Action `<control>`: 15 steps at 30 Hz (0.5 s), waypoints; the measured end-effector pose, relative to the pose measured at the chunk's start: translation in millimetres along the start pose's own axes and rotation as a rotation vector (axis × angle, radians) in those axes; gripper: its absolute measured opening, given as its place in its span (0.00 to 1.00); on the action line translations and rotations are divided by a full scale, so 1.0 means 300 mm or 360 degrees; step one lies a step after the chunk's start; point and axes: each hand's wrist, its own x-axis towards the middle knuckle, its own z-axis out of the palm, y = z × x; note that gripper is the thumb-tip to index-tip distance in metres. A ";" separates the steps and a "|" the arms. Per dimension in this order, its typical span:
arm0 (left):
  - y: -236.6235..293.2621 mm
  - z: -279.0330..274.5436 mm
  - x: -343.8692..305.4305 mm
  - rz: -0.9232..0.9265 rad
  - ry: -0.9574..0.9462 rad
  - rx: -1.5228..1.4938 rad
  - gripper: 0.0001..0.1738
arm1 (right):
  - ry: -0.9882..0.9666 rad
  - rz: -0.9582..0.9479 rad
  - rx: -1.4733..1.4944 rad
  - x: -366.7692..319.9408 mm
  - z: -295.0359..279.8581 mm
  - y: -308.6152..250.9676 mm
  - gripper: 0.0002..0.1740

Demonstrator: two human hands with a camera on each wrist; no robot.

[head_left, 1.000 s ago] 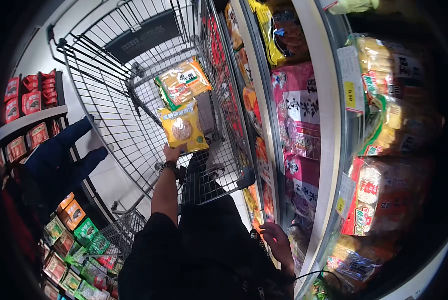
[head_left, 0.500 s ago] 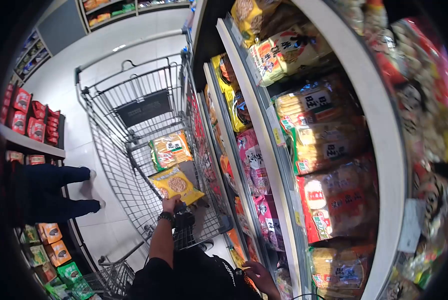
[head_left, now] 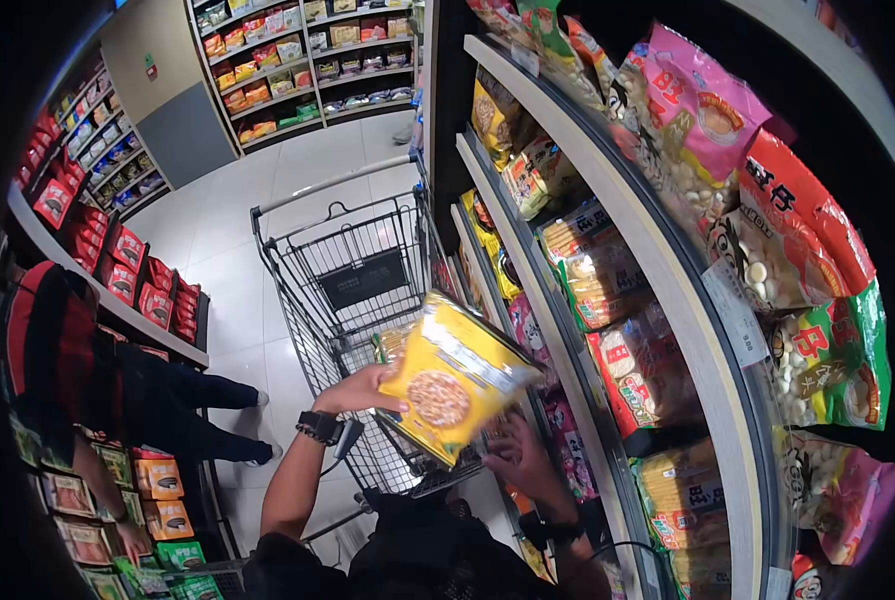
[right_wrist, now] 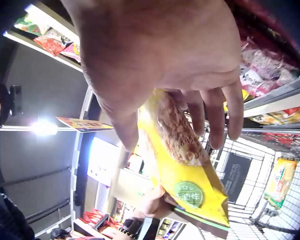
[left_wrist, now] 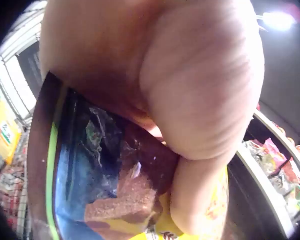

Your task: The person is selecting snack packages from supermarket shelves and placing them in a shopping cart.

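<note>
A yellow snack bag (head_left: 443, 390) with a round picture is held up, tilted, above the shopping cart (head_left: 344, 230). My left hand (head_left: 363, 390) grips its left edge, and the left wrist view shows the thumb of that hand (left_wrist: 202, 100) pressed on the bag (left_wrist: 120, 210). My right hand (head_left: 523, 465) is beside the lower right of the bag, fingers spread and loosely bent. The right wrist view has this hand (right_wrist: 165, 55) over the bag (right_wrist: 182, 165); whether it touches cannot be told. A second package (right_wrist: 281, 182) lies in the cart.
Tall shelves (head_left: 608, 190) with bagged snacks stand close on the right. At the left, a person in dark trousers (head_left: 183, 400) stands by a low shelf of red packets (head_left: 123, 265). More stocked shelves (head_left: 313, 60) are beyond the cart.
The yellow bag has come up out of the cart toward me in my left hand. My right hand has moved up beside it. The head view has tilted up, showing more of the aisle.
</note>
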 end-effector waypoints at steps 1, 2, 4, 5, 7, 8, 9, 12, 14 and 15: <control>0.049 0.007 0.025 0.0057 -0.0139 0.0050 0.29 | -0.0114 0.0141 -0.0008 0.039 -0.008 -0.035 0.27; 0.094 0.006 0.046 0.0080 -0.0204 0.0045 0.28 | -0.0226 0.0285 -0.0018 0.073 -0.010 -0.065 0.27; 0.115 -0.013 0.096 0.0164 -0.0114 0.0136 0.27 | -0.0091 0.0182 -0.0105 0.122 0.002 -0.109 0.25; 0.124 -0.020 0.119 0.0234 -0.0027 0.0232 0.25 | 0.0044 0.0083 -0.0179 0.147 0.005 -0.125 0.23; 0.105 -0.014 0.145 0.0291 0.0012 0.0288 0.30 | 0.0042 -0.0092 -0.0324 0.183 -0.006 -0.133 0.22; 0.053 0.006 0.164 0.0422 0.0246 0.0145 0.33 | 0.0088 -0.0122 -0.0148 0.188 -0.008 -0.115 0.21; 0.005 0.028 0.161 0.0543 0.0482 0.0010 0.36 | 0.0139 -0.0152 0.0034 0.178 -0.006 -0.102 0.21; -0.269 0.153 0.080 0.0217 0.0776 0.0132 0.41 | 0.0276 -0.0016 0.0200 0.131 -0.011 -0.054 0.21; -0.644 0.254 0.000 -0.0472 0.0202 -0.0319 0.43 | 0.0381 0.0046 0.0208 0.093 -0.020 -0.021 0.23; -0.707 0.325 -0.075 -0.0111 0.0101 0.0429 0.44 | 0.0386 0.0045 0.0222 0.067 -0.021 -0.007 0.23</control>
